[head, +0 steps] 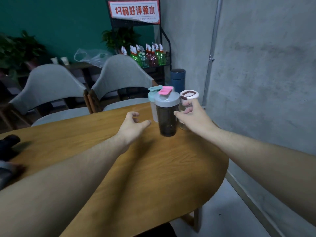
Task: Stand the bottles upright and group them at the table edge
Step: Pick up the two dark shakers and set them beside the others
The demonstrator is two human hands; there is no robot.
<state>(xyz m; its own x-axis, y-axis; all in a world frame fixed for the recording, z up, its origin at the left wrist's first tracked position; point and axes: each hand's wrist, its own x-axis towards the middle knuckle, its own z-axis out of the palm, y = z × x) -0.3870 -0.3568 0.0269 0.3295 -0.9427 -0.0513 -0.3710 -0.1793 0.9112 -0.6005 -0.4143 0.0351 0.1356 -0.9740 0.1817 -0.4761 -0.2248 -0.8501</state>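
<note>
Three bottles stand upright together near the far right edge of the wooden table. In front is a dark shaker bottle with a grey lid and a pink flip cap. Behind it on the left stands a pale bottle with a teal cap. On the right is a clear bottle with a white and brown lid. My right hand wraps this clear bottle, thumb toward the dark shaker and index finger up by the lid. My left hand hovers just left of the dark shaker, fingers apart, holding nothing.
Two grey chairs stand at the table's far side. Dark blurred objects lie at the table's left edge. A dark blue cylinder stands behind the bottles. A rack of spray bottles is farther back, and a concrete wall runs along the right.
</note>
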